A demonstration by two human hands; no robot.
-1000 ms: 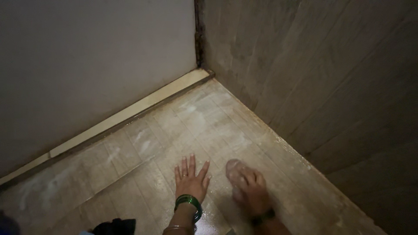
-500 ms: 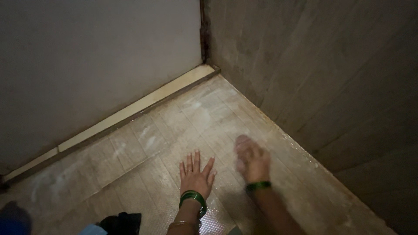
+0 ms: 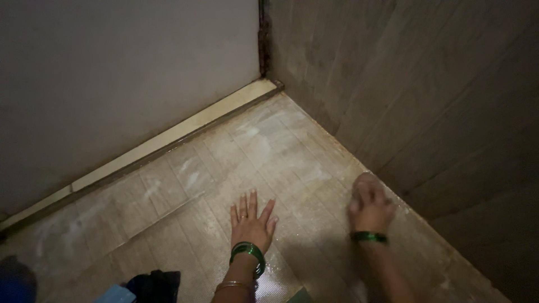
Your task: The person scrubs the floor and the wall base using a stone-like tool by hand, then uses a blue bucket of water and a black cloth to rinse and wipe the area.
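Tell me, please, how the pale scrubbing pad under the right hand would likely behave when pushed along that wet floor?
The pad probably squashes softly, since the right hand curls over it. It would likely slide easily: the floor glistens wet by the left hand.

The floor is made of beige tiles, wet and shiny near the bottom edge, with pale whitish smears further away. A cream strip runs along the bottom of the plain grey wall on the left. On the right stands a darker tiled wall, and the two walls meet in a dark corner seam. At the lower left edge lie a black cloth and something blue, partly cut off.
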